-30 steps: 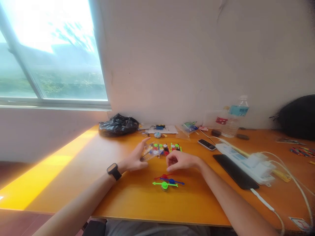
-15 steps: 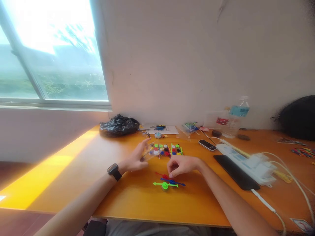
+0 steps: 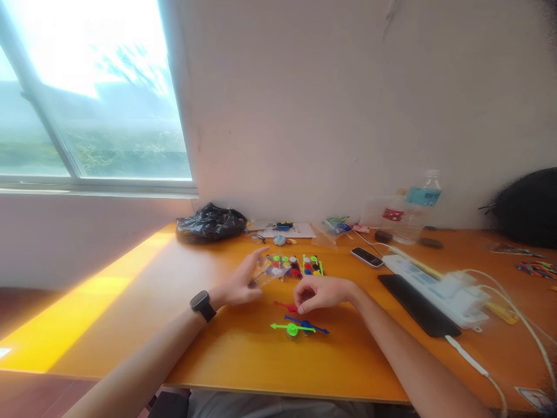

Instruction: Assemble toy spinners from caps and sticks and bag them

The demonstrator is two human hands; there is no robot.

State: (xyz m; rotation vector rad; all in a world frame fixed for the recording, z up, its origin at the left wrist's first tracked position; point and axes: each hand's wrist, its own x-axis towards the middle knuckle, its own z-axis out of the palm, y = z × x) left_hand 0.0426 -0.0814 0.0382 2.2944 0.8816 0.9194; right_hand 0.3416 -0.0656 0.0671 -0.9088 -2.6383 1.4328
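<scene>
Fingers (image 3: 307, 305), right hand (image 3: 324, 292): curled inward low over the table, thumb tip just beside the red arrow (image 3: 286, 306); perhaps lightly pinching it, but too small and blurred here to tell.
Fingers, left hand (image 3: 237, 285): spread, with thumb and forefinger wide apart; nothing visibly gripped, the clear bag (image 3: 278, 273) just beside.
Table (image 3: 230, 354): orange-brown, set against the wall, crossed by a strip of sunlight at the left.
Black plastic bag (image 3: 211, 222): crumpled at the back left, well apart from both hands.
Power strip (image 3: 413, 277): slanting along the right side, plugs and white cables at the near end.
Phone (image 3: 415, 305): dark, lying just beside the strip, cable attached.
Cluster of coloured pieces (image 3: 294, 267): gathered beyond the hands; green, white, red, black, blue and yellow parts mixed closely, the clear bag at the left side.
Arrows set out: three on the near side, apart from the cluster; green arrow (image 3: 292, 329) nearest, blue arrow (image 3: 306, 323) partly behind and to the right, red arrow farthest.
Arrows, progress: partway, judging by the layout; green and blue free of the fingers, red apparently being dealt with, further pieces left in the cluster.
</scene>
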